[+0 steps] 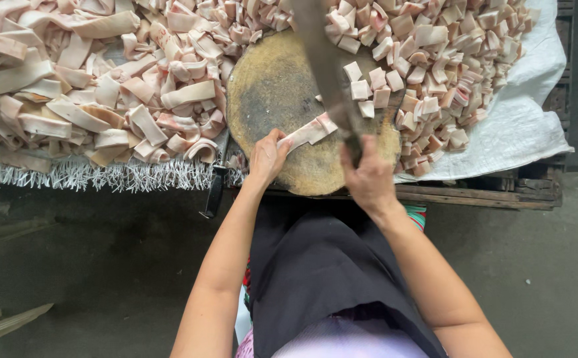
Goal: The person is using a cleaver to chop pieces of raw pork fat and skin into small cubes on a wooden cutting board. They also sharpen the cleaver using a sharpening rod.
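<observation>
A round wooden chopping block (272, 86) lies on a low table. My left hand (267, 158) pins a pale pink strip of pork skin (311, 132) flat on the block's near side. My right hand (368, 178) grips the handle of a large cleaver (325, 63), whose blurred blade is raised over the strip and block. A few cut square pieces (370, 87) lie on the block to the right of the blade.
A big heap of long uncut strips (83, 86) covers the left of the table. Several cut squares (448, 59) are piled at the right on a white woven sack (521, 126). A second knife (214, 189) hangs off the table's front edge. Grey concrete floor lies below.
</observation>
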